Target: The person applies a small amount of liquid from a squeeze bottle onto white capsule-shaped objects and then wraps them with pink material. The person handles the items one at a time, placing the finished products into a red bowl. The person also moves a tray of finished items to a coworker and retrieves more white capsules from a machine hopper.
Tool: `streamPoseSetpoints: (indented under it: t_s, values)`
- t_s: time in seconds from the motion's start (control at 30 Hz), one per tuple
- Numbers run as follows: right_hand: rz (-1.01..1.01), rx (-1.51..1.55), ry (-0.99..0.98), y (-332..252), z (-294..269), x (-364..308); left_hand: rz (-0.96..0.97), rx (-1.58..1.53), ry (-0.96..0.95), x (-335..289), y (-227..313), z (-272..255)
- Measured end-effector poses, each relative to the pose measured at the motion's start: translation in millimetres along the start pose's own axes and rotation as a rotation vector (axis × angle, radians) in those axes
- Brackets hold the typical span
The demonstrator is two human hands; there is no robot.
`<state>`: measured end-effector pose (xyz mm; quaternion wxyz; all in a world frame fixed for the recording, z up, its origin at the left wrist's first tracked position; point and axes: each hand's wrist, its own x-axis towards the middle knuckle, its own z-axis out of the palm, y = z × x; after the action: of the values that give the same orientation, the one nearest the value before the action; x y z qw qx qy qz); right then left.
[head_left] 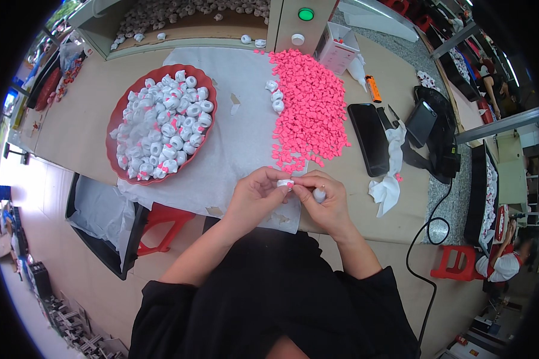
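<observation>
My left hand [254,197] pinches a small white figure [284,183] between thumb and fingers, just in front of the pink pile. My right hand [331,206] meets it from the other side, its thumb and index finger pressing a tiny pink piece [291,185] against the white figure. Tucked in the right hand's curled fingers is a pale, rounded thing [319,195] with a narrow tip; most of it is hidden. Beyond both hands lies a big heap of pink pieces [311,107]. Several loose white figures [274,96] sit along the heap's left edge.
To the left, a red scalloped dish [111,143] is piled with white figures bearing pink bits. White paper [233,143] covers the table's middle. At right are a phone [368,140], crumpled tissue [389,179], an orange cutter [373,88], a white bottle [357,70] and a cable [408,254].
</observation>
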<state>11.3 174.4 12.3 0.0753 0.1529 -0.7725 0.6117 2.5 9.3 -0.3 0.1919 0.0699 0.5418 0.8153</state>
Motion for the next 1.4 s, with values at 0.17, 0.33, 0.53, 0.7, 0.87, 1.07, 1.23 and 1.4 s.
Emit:
streamPoseSetpoints:
  t_s: [0.17, 0.33, 0.53, 0.7, 0.87, 1.07, 1.23, 1.4]
  values:
    - [-0.110, -0.070, 0.004, 0.4, 2.4, -2.4, 0.002, -0.009, 0.031, 0.3, -1.6, 2.9]
    - [-0.223, -0.139, 0.035, 3.7, 6.4, -3.6, -0.023, -0.005, 0.042, 0.0, -3.5, 2.6]
    - [-0.201, -0.144, 0.038, 6.9, 6.6, -5.5, -0.052, 0.010, 0.048, 0.7, -4.8, 2.5]
    - [0.211, 0.125, 0.088, 10.3, 3.2, -5.8, -0.047, -0.031, 0.033, 4.3, 2.2, 5.7]
    - [0.495, 0.329, 0.003, -3.5, -5.7, 3.1, -0.004, -0.028, -0.005, 6.2, -4.7, -1.3]
    - [0.501, 0.360, 0.023, -2.8, -4.7, 4.2, -0.051, -0.050, 0.013, 5.7, 0.6, 2.3]
    - [0.306, 0.250, 0.121, 5.3, 12.4, -5.5, -0.071, -0.076, 0.014, 5.3, 0.0, 0.5]
    - [0.065, 0.016, 0.133, 7.3, 13.7, -7.3, -0.084, -0.068, -0.007, 4.8, 2.7, 1.0]
